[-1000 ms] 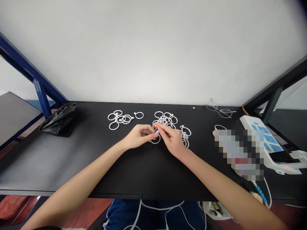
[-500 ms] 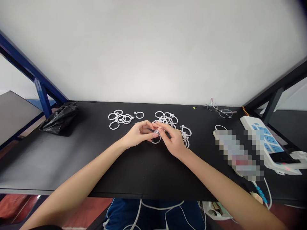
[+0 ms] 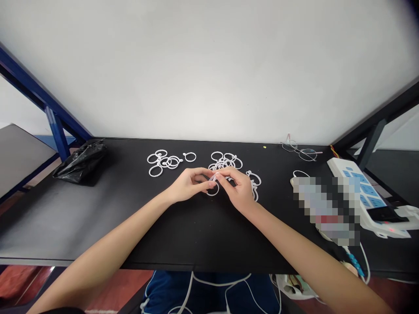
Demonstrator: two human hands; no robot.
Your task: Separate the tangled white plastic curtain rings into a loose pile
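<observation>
Both hands meet over the black table (image 3: 183, 231), pinching one white ring (image 3: 213, 194) with a small knob, like a curtain ring. My left hand (image 3: 190, 184) grips its upper part between thumb and fingers. From the other side, my right hand (image 3: 236, 186) pinches the knob end; the fingertips cover the exact contact. Just behind the hands lies a heap of white rings (image 3: 225, 160). A smaller cluster of rings (image 3: 254, 187) sits beside my right hand, partly hidden by it. Further left rests another group of white rings (image 3: 163, 162).
A crumpled black plastic bag (image 3: 81, 162) lies at the left. Eyeglasses (image 3: 303, 151) rest near the back wall at the right. A blurred-out phone-like object (image 3: 327, 213) with a cable and a white power strip (image 3: 356, 187) occupy the right side. White cords (image 3: 222, 284) hang below the front edge.
My right hand's fingers have curled in closer around the knob end of the ring, uncovering more of the heap behind. My left hand stays nearly still.
</observation>
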